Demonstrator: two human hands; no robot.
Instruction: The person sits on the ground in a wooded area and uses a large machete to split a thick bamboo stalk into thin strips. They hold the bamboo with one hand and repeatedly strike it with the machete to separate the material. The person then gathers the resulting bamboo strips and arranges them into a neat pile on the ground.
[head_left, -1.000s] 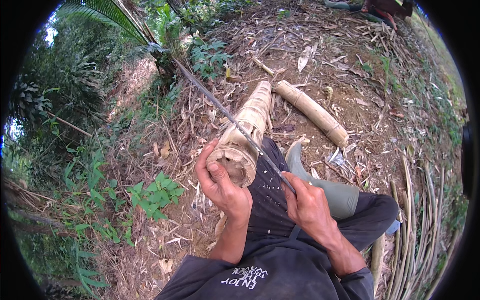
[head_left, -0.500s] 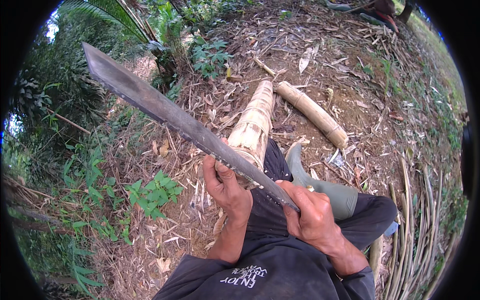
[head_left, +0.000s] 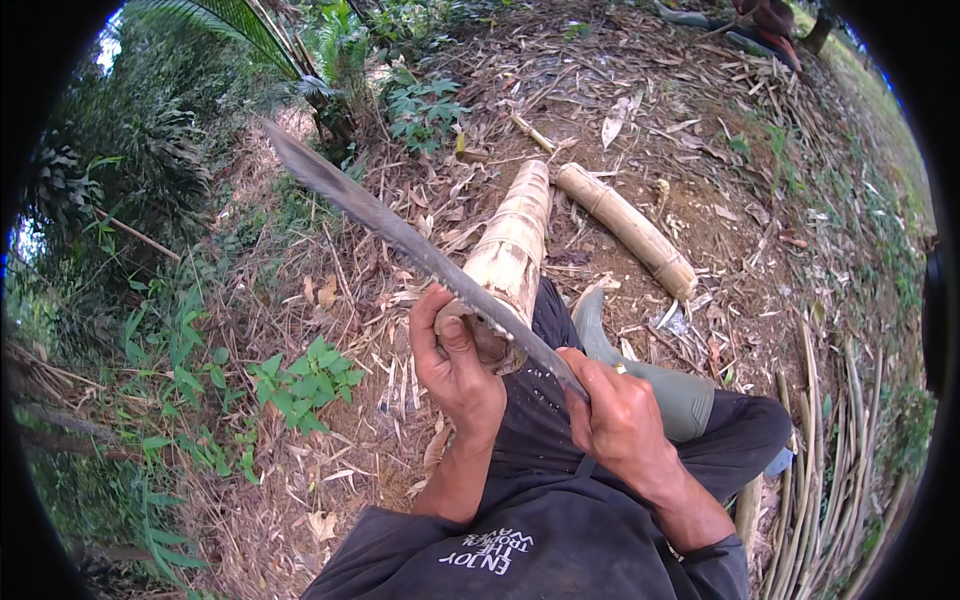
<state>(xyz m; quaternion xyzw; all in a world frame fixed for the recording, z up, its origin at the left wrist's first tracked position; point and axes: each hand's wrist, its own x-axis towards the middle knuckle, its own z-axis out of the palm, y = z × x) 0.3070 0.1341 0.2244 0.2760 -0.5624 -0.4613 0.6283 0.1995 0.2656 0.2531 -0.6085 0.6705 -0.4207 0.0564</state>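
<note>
A long dark machete (head_left: 400, 237) slants from upper left to lower right, its tip slightly blurred. My right hand (head_left: 620, 415) is closed around its handle end, low at the right, and the handle is mostly hidden by the fingers. The blade passes over the near end of a pale bamboo tube (head_left: 510, 250), which lies pointing away from me beside my leg. At that end the hollow mouth shows dark under the blade. My left hand (head_left: 462, 375) grips the tube's rim, thumb on the near side and fingers around the left edge, close to the blade.
Another bamboo piece (head_left: 627, 230) lies on the littered ground beyond my green boot (head_left: 650, 385). Thin poles (head_left: 825, 470) are heaped at the right. A leafy plant (head_left: 308, 385) grows at the left. Part of another person (head_left: 765, 30) shows at the far upper right.
The machete has shifted, its tip moving right and a little down. More of the bamboo tube's hollow end shows now. My left hand has barely moved.
</note>
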